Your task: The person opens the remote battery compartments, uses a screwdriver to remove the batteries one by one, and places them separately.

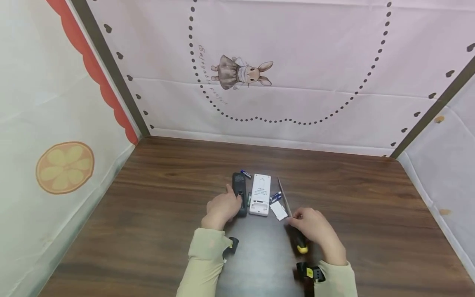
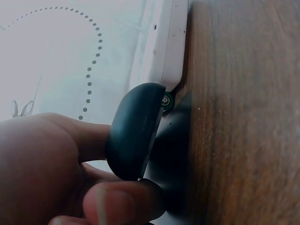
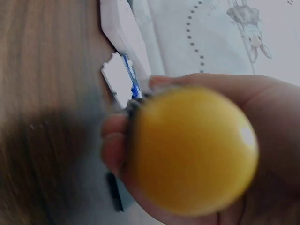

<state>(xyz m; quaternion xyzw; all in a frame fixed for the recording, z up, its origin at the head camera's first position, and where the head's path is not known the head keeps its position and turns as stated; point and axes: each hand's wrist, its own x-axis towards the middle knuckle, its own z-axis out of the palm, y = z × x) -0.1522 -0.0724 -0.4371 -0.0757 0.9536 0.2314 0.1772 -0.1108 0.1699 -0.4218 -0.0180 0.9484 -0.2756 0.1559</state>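
My left hand (image 1: 222, 207) grips a black remote control (image 1: 239, 181), its labelled back facing up. In the left wrist view, thumb and fingers close around the rounded end of that black remote (image 2: 133, 129). A screwdriver (image 1: 284, 197) is held in my right hand (image 1: 313, 227), its shaft pointing away over the table. Its yellow handle end (image 3: 197, 150) fills much of the right wrist view. Between the hands lies a white remote control (image 1: 261, 189), back up, with its battery compartment uncovered. A white battery cover (image 1: 278, 210) rests at its lower right.
Blue batteries (image 1: 276, 197) lie right of the white remote. Another blue battery (image 1: 245, 174) is beyond the black remote's far end. A green battery (image 1: 249, 199) sits between the remotes. Printed cloth walls (image 1: 297, 62) border the brown wooden table (image 1: 156, 198).
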